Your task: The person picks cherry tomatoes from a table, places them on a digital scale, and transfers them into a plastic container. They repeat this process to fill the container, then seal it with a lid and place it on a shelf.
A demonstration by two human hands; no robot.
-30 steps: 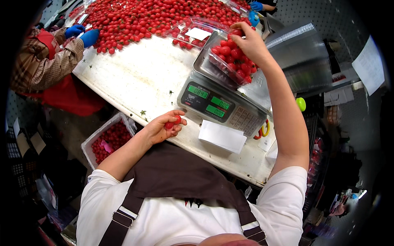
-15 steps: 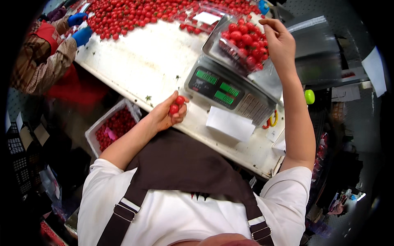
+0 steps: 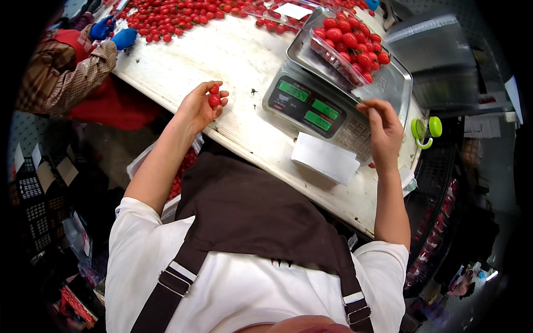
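Note:
My left hand (image 3: 195, 110) is closed around cherry tomatoes (image 3: 214, 100), two of which show between the fingers, above the table's near edge. My right hand (image 3: 385, 129) is over the right side of a digital scale (image 3: 283, 105), just off its metal tray. Its thumb and fingertips are pinched together, and what they hold, if anything, is too small to make out. On the tray rests a clear plastic punnet (image 3: 335, 62), heaped with red cherry tomatoes (image 3: 350, 40). The scale's green displays are lit.
Loose cherry tomatoes (image 3: 183, 14) cover the table's (image 3: 222, 50) far side, near another clear punnet (image 3: 261, 10). A folded white paper (image 3: 325, 158) lies before the scale. Green-handled things (image 3: 435, 127) are at the right edge. A co-worker's blue-gloved hands (image 3: 124, 39) are at far left.
My right hand has drawn back from beside the punnet toward the scale's near right corner. My left hand, still holding the tomatoes, has moved left and farther over the table. The view has shifted.

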